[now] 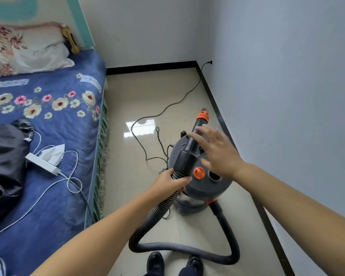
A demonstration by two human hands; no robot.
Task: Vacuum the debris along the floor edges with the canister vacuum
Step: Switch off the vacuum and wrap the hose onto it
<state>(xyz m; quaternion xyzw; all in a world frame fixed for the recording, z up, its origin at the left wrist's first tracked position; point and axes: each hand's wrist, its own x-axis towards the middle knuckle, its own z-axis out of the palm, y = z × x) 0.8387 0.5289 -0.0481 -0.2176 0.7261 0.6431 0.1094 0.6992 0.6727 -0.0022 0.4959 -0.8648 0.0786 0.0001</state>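
A grey canister vacuum [195, 188] with an orange knob stands on the tiled floor between the bed and the right wall. Its ribbed hose [179, 249] loops from the canister's front around near my shoes and up to my left hand [170, 181], which grips the hose just below the black handle piece. The black nozzle tube [195, 132] with an orange tip points up and away towards the right wall's edge. My right hand [217, 151] hovers open, fingers spread, above the canister lid beside the tube, touching nothing that I can see.
A bed [48, 120] with a blue flowered cover fills the left, carrying a power strip, white cables and a black garment. The vacuum's black power cord [167, 108] snakes over the floor to a wall socket [210, 62]. A black baseboard [217, 108] runs along the walls.
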